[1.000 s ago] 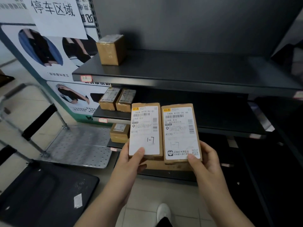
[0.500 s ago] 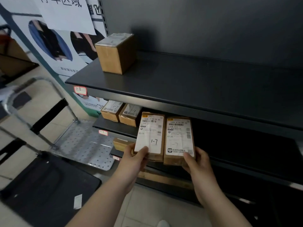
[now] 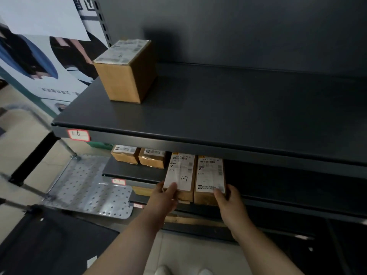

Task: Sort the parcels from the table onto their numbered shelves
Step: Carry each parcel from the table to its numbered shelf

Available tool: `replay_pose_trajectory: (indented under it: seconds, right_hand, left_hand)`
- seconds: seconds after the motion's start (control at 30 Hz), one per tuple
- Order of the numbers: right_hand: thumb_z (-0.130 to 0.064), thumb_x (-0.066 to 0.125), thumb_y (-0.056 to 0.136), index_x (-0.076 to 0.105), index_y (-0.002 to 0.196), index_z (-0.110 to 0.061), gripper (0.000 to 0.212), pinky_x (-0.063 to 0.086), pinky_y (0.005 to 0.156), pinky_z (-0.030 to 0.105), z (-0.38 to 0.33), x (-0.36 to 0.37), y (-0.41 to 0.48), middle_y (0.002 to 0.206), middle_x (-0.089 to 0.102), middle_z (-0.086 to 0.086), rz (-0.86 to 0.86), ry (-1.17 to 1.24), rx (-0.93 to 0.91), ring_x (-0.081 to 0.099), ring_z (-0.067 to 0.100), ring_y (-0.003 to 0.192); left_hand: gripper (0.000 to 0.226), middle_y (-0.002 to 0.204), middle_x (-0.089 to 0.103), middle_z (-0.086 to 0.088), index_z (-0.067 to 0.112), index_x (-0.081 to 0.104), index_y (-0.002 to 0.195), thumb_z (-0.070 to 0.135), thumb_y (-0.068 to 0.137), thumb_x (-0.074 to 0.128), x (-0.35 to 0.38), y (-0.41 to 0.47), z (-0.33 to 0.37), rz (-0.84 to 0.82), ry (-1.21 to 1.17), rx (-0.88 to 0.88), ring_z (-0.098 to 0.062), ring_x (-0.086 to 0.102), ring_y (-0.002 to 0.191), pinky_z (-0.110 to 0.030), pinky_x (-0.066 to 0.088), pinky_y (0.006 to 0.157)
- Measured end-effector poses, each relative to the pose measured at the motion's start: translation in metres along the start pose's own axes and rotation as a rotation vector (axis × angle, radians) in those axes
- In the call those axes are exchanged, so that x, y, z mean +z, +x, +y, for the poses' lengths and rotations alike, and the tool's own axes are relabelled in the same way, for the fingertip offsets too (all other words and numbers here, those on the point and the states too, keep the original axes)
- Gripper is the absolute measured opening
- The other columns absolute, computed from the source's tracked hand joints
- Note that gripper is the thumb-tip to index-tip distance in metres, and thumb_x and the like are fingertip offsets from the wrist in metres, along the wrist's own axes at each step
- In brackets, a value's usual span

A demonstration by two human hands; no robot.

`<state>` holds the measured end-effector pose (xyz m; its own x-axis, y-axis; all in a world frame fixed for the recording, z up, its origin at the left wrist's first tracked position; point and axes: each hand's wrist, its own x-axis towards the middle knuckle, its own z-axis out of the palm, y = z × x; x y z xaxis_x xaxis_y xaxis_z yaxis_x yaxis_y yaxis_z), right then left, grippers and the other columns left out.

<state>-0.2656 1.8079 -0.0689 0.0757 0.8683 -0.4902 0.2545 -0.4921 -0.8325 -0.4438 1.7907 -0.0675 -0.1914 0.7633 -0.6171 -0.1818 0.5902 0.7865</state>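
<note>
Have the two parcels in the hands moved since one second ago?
Yes. The two parcels have gone forward toward the shelf tagged 1-7; their far ends now sit under the edge of the 1-6 shelf.

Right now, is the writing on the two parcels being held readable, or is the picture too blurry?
Head view: handwritten 1-7 reads on the left brown cardboard parcel; the right brown cardboard parcel is motion-smeared, its mark unreadable; the lower shelf sits in shadow.

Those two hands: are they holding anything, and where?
Left hand grips the 1-7 parcel at its near end; right hand grips the other parcel likewise.
</note>
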Motion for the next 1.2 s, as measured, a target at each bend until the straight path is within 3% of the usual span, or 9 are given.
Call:
replay_pose_trajectory:
  seconds: [0.1, 0.23, 0.33, 0.5, 0.67, 0.73, 0.8, 0.93, 1.2]
  right_hand:
    - [-0.031, 0.048, 0.098, 0.041, 0.139, -0.02, 0.043, 0.04, 0.09, 0.027, -0.003, 0.009, 0.013, 0.132, 0.054, 0.002, 0.018, -0.047, -0.006, 0.052, 0.021, 0.119]
    - [-0.031, 0.043, 0.1, 0.037, 0.145, -0.023, 0.046, 0.036, 0.094, 0.024, -0.001, 0.013, 0.013, 0.139, 0.05, 0.0, 0.065, -0.05, -0.037, 0.048, 0.02, 0.125]
    - [-0.028, 0.042, 0.1, 0.024, 0.15, -0.022, 0.053, 0.028, 0.1, 0.021, 0.008, 0.012, -0.006, 0.147, 0.04, 0.0, 0.095, -0.108, -0.109, 0.038, 0.018, 0.135]
    - [-0.033, 0.035, 0.101, 0.002, 0.151, -0.029, 0.06, 0.006, 0.115, 0.02, 0.024, 0.011, -0.025, 0.156, -0.001, -0.017, -0.011, -0.554, -0.36, -0.004, -0.003, 0.14]
    - [-0.051, 0.01, 0.097, -0.022, 0.138, -0.028, 0.057, -0.016, 0.111, 0.022, 0.014, 0.016, -0.025, 0.147, -0.028, -0.014, -0.051, -0.963, -0.476, -0.028, 0.003, 0.136]
    - [-0.057, -0.009, 0.08, -0.023, 0.137, -0.026, 0.067, -0.018, 0.109, 0.025, 0.012, 0.019, -0.022, 0.148, -0.028, -0.009, -0.067, -1.081, -0.491, -0.03, 0.009, 0.136]
    - [-0.057, -0.004, 0.086, -0.023, 0.136, -0.022, 0.064, -0.017, 0.111, 0.028, 0.013, 0.019, -0.014, 0.152, -0.025, -0.004, -0.086, -1.165, -0.468, -0.029, 0.012, 0.135]
    - [-0.042, 0.025, 0.102, -0.025, 0.136, -0.016, 0.065, -0.012, 0.115, 0.03, 0.008, 0.019, -0.004, 0.156, -0.023, 0.002, -0.118, -1.219, -0.398, -0.029, 0.011, 0.134]
    - [-0.041, 0.025, 0.102, -0.012, 0.15, -0.015, 0.065, -0.01, 0.117, 0.03, -0.017, 0.024, 0.029, 0.157, -0.021, 0.001, -0.154, -1.232, -0.353, -0.02, 0.014, 0.144]
  left_hand:
    - [0.031, 0.11, 0.062, -0.008, 0.02, 0.047, 0.126, 0.032, 0.098, 0.05, -0.003, 0.016, 0.006, 0.015, 0.113, 0.047, -0.025, 0.064, 0.097, -0.039, 0.054, 0.083]
    - [0.05, 0.124, 0.059, -0.008, 0.025, 0.037, 0.14, 0.042, 0.095, 0.051, -0.012, 0.021, 0.002, 0.005, 0.219, 0.116, -0.025, 0.06, 0.108, -0.051, 0.048, 0.098]
    - [0.067, 0.133, 0.054, -0.004, 0.034, 0.029, 0.146, 0.06, 0.087, 0.05, -0.021, 0.011, -0.01, 0.008, 0.283, 0.16, -0.024, 0.053, 0.121, -0.046, 0.044, 0.102]
    - [0.06, 0.156, 0.024, -0.005, 0.018, 0.023, 0.152, 0.024, 0.098, 0.05, -0.024, -0.006, -0.041, 0.152, 0.779, 0.472, -0.021, 0.03, 0.141, -0.022, 0.024, 0.108]
    - [0.058, 0.142, 0.049, -0.011, 0.008, 0.036, 0.141, 0.032, 0.089, 0.043, -0.02, -0.004, -0.039, 0.139, 1.332, 0.783, -0.026, 0.044, 0.131, -0.041, 0.033, 0.113]
    - [0.061, 0.141, 0.05, -0.012, 0.007, 0.038, 0.141, 0.035, 0.087, 0.034, -0.017, 0.0, -0.034, 0.099, 1.394, 0.767, -0.026, 0.046, 0.13, -0.04, 0.018, 0.115]
    - [0.057, 0.149, 0.039, -0.012, 0.008, 0.033, 0.143, 0.035, 0.092, 0.028, -0.013, 0.0, -0.028, 0.041, 1.473, 0.696, -0.026, 0.038, 0.137, -0.039, 0.009, 0.114]
    - [0.055, 0.151, -0.029, -0.001, 0.018, -0.022, 0.142, 0.037, 0.104, 0.012, -0.005, 0.01, -0.022, 0.003, 1.602, 0.647, -0.018, -0.022, 0.144, -0.04, -0.012, 0.119]
    - [0.06, 0.156, -0.026, -0.004, 0.016, -0.019, 0.148, 0.036, 0.104, 0.017, 0.01, 0.039, 0.008, -0.012, 1.723, 0.544, -0.018, -0.02, 0.145, -0.041, -0.007, 0.12]
